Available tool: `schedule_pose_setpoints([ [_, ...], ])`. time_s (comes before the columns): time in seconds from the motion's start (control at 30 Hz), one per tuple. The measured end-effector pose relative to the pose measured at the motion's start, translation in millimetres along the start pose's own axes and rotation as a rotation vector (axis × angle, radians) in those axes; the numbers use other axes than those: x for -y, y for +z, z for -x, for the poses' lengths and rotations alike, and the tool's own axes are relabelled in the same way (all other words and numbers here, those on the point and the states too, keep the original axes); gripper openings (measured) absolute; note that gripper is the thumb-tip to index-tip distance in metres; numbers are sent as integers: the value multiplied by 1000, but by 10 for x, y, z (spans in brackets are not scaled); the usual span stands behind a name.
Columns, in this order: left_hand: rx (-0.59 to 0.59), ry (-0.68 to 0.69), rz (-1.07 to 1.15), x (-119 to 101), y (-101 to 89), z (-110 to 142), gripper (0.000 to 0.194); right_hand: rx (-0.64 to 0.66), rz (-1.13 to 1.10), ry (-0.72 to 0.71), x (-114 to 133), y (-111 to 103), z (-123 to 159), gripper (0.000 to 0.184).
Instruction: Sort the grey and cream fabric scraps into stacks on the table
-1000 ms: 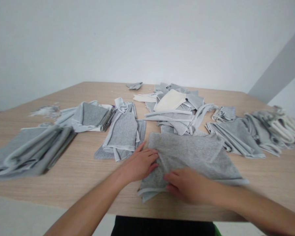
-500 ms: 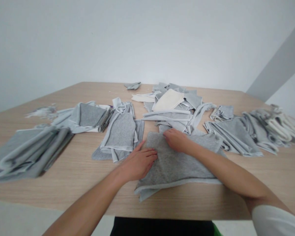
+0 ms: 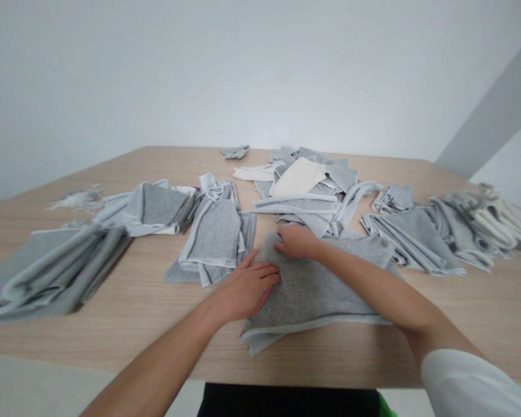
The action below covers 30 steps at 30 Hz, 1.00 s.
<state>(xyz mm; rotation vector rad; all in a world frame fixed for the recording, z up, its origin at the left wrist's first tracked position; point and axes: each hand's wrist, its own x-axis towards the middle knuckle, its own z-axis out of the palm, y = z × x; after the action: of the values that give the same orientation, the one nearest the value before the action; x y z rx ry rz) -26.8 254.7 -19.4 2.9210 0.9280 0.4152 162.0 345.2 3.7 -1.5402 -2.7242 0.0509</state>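
Observation:
A grey fabric piece [image 3: 312, 289] with a pale edge lies on the table in front of me, layered over another piece at its lower left corner. My left hand [image 3: 249, 289] rests flat on its left side, fingers stretched out and thumb apart. At the far left corner of the fabric, my right hand [image 3: 298, 241] is closed, with its fingertips pinching the cloth. The corner looks slightly raised there. Just left of my left hand lies a stack of grey cut pieces [image 3: 212, 231] with whitish edges.
Folded grey fabric [image 3: 47, 266] lies at the left, beside another grey stack [image 3: 160, 202] and some white lint [image 3: 78, 200]. Behind my hands is a loose heap with a cream piece [image 3: 299, 176]. Several folded bundles [image 3: 417, 237] lie at the right on the wooden table [image 3: 156, 336].
My right hand has slid left along the fabric's far edge to its corner, which now looks slightly lifted. My left hand stays almost where it was.

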Motion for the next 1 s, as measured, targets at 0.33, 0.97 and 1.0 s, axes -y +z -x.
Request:
schedule_pose_setpoints([
  [0.33,-35,-10,0,8,-5,17,28,-30,-137,-42,1,-1,34,26],
  [0.97,22,-27,90,-56,-80,45,41,-477,-416,65,-636,-383,86,17],
  [1.0,24,-38,90,-56,-78,44,43,-494,-438,75,-662,-379,72,17],
])
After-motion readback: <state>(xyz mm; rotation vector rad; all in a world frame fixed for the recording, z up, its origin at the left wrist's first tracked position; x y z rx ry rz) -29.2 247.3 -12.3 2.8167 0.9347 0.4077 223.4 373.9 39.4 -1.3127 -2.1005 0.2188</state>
